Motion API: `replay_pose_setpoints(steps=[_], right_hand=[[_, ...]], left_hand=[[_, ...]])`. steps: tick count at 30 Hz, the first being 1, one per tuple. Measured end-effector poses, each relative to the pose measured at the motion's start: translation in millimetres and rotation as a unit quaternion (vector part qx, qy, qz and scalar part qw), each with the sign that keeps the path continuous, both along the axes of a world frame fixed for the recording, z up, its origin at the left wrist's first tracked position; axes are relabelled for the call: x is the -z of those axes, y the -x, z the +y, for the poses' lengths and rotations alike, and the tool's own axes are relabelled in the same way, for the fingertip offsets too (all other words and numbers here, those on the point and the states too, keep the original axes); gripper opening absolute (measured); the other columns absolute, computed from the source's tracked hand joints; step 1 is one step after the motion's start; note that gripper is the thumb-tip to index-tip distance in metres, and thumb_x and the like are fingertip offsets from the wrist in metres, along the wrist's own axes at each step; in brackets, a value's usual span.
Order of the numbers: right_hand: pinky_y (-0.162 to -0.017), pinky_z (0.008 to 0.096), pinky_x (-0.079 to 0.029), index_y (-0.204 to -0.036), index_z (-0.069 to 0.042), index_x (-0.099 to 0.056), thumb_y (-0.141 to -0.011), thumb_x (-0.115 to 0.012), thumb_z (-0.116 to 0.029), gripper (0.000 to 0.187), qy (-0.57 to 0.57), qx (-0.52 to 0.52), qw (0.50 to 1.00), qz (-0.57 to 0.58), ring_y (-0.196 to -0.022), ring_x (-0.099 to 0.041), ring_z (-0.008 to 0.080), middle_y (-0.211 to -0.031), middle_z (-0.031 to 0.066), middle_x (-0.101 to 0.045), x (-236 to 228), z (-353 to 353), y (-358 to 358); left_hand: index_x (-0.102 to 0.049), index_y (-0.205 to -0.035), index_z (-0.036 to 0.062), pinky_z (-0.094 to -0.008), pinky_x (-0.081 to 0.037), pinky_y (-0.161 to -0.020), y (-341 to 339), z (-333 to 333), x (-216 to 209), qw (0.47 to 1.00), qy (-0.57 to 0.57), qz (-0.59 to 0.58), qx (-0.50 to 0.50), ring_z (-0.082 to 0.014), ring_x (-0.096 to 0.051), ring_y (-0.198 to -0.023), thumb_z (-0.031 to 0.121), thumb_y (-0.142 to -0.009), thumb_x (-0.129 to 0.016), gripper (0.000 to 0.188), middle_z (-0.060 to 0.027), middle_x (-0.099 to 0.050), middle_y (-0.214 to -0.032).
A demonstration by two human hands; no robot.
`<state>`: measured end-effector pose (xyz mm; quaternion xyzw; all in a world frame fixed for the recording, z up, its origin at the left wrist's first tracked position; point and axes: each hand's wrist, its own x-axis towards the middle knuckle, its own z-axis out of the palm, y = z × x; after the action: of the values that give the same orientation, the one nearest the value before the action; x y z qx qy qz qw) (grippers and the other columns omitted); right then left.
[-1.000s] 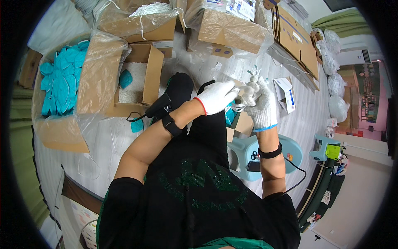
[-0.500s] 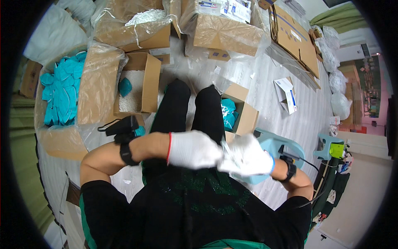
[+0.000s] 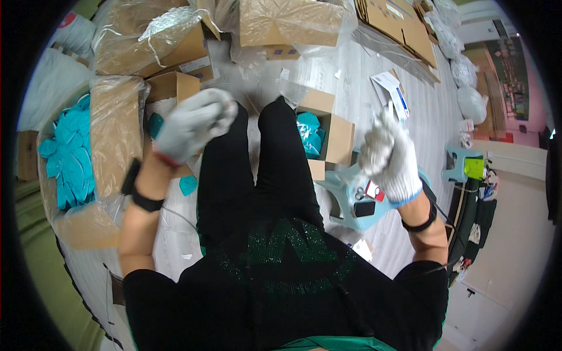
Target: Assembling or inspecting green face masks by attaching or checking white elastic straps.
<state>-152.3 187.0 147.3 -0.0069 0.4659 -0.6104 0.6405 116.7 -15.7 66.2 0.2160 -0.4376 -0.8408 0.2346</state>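
Note:
My left hand (image 3: 196, 124), in a white knit glove with a red cuff, is raised beside my left knee, in front of the narrow carton (image 3: 187, 88). Its fingers are curled and blurred; whatever they hold, if anything, is hidden. Over the light blue stool (image 3: 345, 196) hovers my right hand (image 3: 391, 158), in a white glove with a blue cuff. Its fingers are closed, and a thin pale sliver stands up above them, too blurred to name. Between the right hand and my knees is a small open carton (image 3: 339, 140) holding folded teal fabric pieces (image 3: 310, 134).
A large plastic-lined carton (image 3: 117, 131) of teal pieces (image 3: 73, 155) stands left. On the stool lie scissors (image 3: 359, 193) and a black phone-like slab (image 3: 365, 209). More lined cartons stand ahead; flattened cardboard (image 3: 398, 26) lies far right. A teal piece (image 3: 188, 185) is beside my left thigh.
My hands were together over my lap and have come apart. The left has moved left and forward, the right to the right and forward. The view has shifted slightly.

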Motion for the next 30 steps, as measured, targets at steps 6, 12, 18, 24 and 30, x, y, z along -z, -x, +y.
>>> replay_pose_setpoints(steps=[6, 12, 18, 24, 30], right_hand=[[-0.036, 0.0252, -0.022, -0.060, -0.019, -0.037, -0.097, -0.043, -0.038, 0.042, 0.078, 0.026, 0.996, -0.046, -0.040, -0.027, 0.0079, -0.049, -0.0067, -0.028, 21.3, -38.2, -0.5], [-0.038, 0.0256, -0.022, -0.063, -0.019, -0.038, -0.097, -0.043, -0.039, 0.040, 0.055, 0.079, 0.994, -0.043, -0.041, -0.028, 0.0094, -0.051, -0.0059, -0.030, 39.9, -41.8, 10.9], [-0.038, 0.0229, -0.022, -0.066, -0.019, -0.044, -0.095, -0.051, -0.041, 0.037, -0.004, 0.087, 0.994, 0.065, -0.042, -0.030, 0.0075, -0.051, -0.0076, -0.032, 54.2, -46.3, 4.3], [-0.040, 0.0228, -0.022, -0.068, -0.016, -0.047, -0.096, -0.050, -0.039, 0.037, 0.030, 0.082, 0.982, 0.169, -0.042, -0.029, 0.0065, -0.053, -0.0070, -0.033, 46.6, -46.1, 2.4], [-0.045, 0.0224, -0.029, -0.079, -0.007, -0.058, -0.096, -0.053, -0.033, 0.031, 0.045, -0.003, 0.958, 0.284, -0.049, -0.040, 0.0070, -0.061, -0.0016, -0.048, 48.0, -49.7, -22.0]], left_hand=[[-0.063, -0.108, 0.0025, -0.0187, -0.042, -0.058, 121.2, 71.7, 74.0, 0.976, -0.072, 0.042, 0.201, -0.0049, -0.054, -0.071, 0.031, -0.099, -0.046, 0.034, -0.0019, -0.063, -0.093], [-0.066, -0.100, 0.0042, -0.0168, -0.036, -0.049, 117.7, 89.9, 65.7, 0.954, -0.088, 0.039, 0.283, -0.0047, -0.049, -0.055, 0.046, -0.097, -0.045, 0.047, -0.0024, -0.063, -0.075], [-0.062, -0.086, 0.0020, -0.0186, -0.030, -0.045, 102.9, 90.8, 49.6, 0.952, 0.004, 0.027, 0.305, -0.0044, -0.044, -0.050, 0.021, -0.096, -0.051, 0.024, 0.0022, -0.050, -0.059], [-0.065, -0.091, 0.0039, -0.0173, -0.025, -0.041, 96.0, 72.9, 38.3, 0.978, -0.056, -0.074, 0.184, -0.0019, -0.037, -0.046, 0.020, -0.093, -0.055, 0.020, 0.0026, -0.051, -0.061], [-0.057, -0.100, 0.0032, -0.0162, -0.026, -0.041, 101.6, 69.3, 61.7, 0.976, -0.155, -0.050, 0.142, -0.0021, -0.039, -0.049, 0.011, -0.089, -0.055, 0.014, -0.0035, -0.055, -0.072]])
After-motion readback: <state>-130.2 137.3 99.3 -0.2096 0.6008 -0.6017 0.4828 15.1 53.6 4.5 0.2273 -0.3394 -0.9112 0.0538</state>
